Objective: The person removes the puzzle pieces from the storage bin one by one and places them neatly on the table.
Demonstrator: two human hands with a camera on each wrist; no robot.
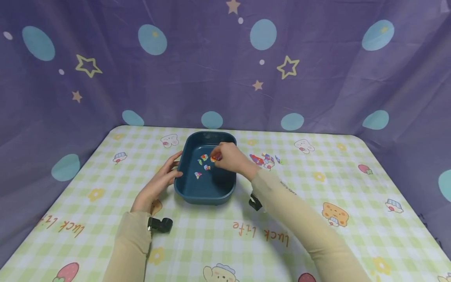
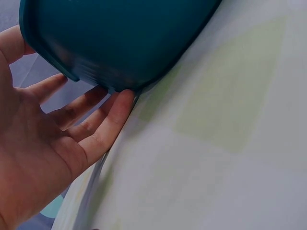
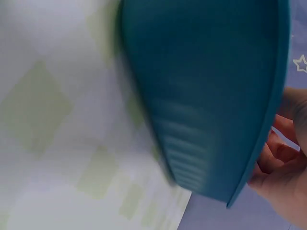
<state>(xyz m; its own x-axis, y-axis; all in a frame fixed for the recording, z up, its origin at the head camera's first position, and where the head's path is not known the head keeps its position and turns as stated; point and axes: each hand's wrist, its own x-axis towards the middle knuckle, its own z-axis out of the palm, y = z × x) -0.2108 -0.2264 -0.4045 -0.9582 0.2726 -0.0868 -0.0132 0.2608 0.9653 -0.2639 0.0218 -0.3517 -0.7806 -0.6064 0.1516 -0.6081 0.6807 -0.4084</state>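
Note:
A dark teal plastic bin (image 1: 205, 199) stands on the table with several small multicoloured flat pieces (image 1: 207, 167) on its floor. My left hand (image 1: 160, 180) holds the bin's left side, thumb at the rim and spread fingers (image 2: 112, 122) against the outer wall. Over the inside of the bin, my right hand (image 1: 230, 158) has its fingertips together at a small orange-red piece (image 1: 213, 159). The right wrist view shows those bent fingers (image 3: 283, 148) behind the bin's rim, which hides the fingertips.
To the right of the bin lie more colourful pieces, among them a red one (image 1: 257, 159) and a thin one (image 1: 278, 159). A checked, printed cloth (image 1: 299, 203) covers the table. Purple curtain fabric (image 1: 211, 78) hangs behind it.

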